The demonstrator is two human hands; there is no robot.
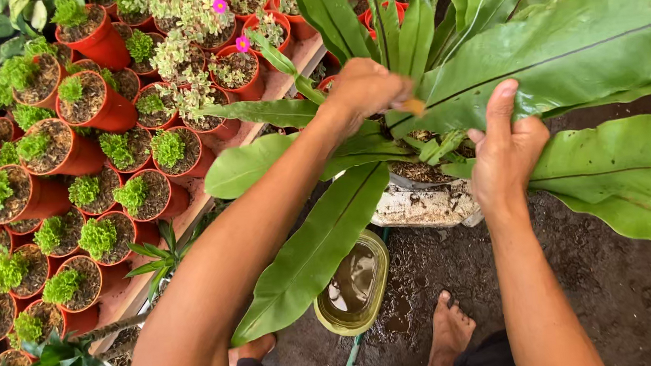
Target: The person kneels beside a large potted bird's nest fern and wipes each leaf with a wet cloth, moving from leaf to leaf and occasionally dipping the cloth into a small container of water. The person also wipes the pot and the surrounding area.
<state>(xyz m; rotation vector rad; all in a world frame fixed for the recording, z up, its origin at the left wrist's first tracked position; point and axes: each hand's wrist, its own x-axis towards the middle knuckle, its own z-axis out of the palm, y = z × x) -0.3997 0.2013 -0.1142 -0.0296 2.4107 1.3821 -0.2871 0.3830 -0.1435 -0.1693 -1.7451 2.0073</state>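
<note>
No packages, labels, signs, screens

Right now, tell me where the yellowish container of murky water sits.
In the head view, the yellowish container sits on the dark ground, low and centre, just below the fern's white pot and left of the bare foot.

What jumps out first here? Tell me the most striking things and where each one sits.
A big fern with long glossy leaves fills the middle and right, growing from a dirty white pot. The left hand reaches into its centre, fingers closed on something small and tan, while the right hand presses a leaf aside. At left, rows of small red pots crowd a bench.
</note>
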